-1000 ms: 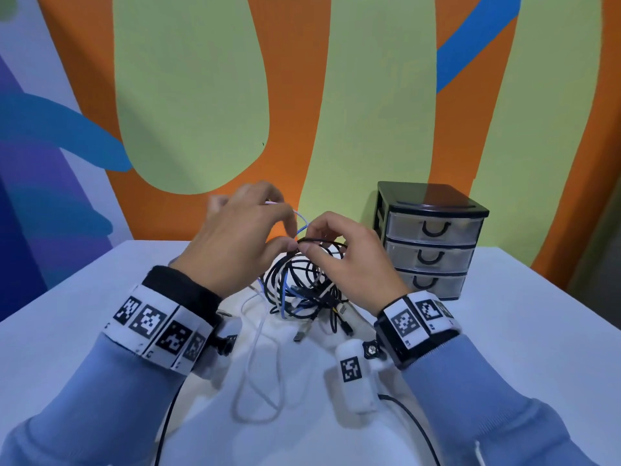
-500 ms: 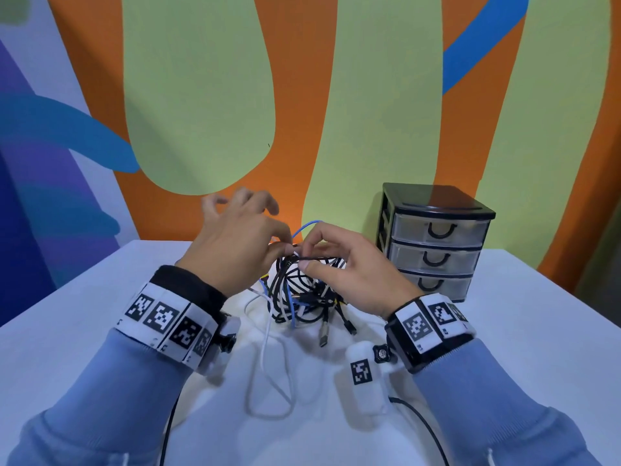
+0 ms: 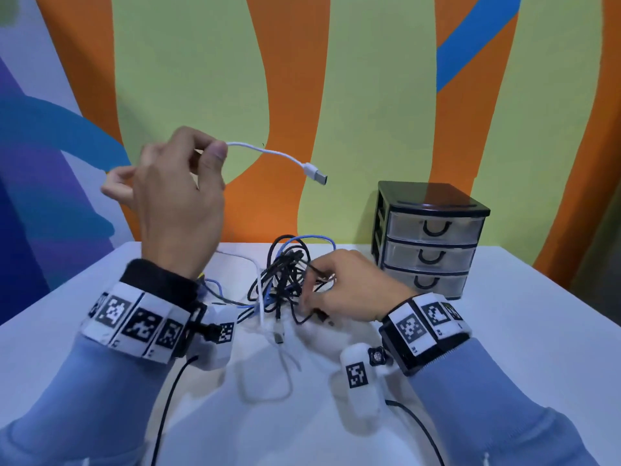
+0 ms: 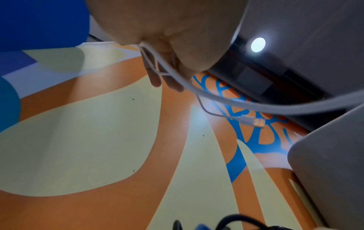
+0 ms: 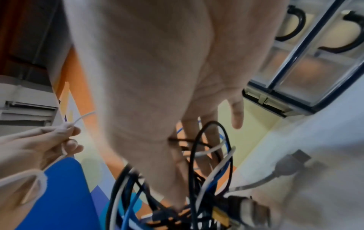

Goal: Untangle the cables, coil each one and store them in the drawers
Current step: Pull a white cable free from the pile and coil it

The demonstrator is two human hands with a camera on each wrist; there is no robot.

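Step in hand: we judge this to be the untangling stage; one cable is being drawn out of the knot, and nothing is coiled or stored yet.
Left hand (image 3: pixel 174 193): raised well above the table, thumb and fingers pinching the thin white USB cable (image 3: pixel 268 153) a short way behind its plug.
White cable, position: the free end hangs in the air left of the drawer unit; the rest drops behind the left hand toward the table, where we see white loops lying in front of the heap.
White cable, axis: the held stretch runs from the left hand toward the right and slightly down; the plug (image 3: pixel 316 173) points right and downward, toward the drawers.
Right hand (image 3: pixel 349 287): low on the table, resting on the tangled heap of black, blue and white cables (image 3: pixel 285 277); fingers curled into the strands, but we cannot tell whether they actually grip one.
Drawers: small black-framed unit with three translucent plastic drawers (image 3: pixel 433 243) at the right rear of the white table (image 3: pixel 537 331), all three closed.
Next move, our judgement: keep the heap pinned and feed the white cable out slowly, watching where it threads through black loops.
Risk: a hard pull may tighten the knot or drag the heap.
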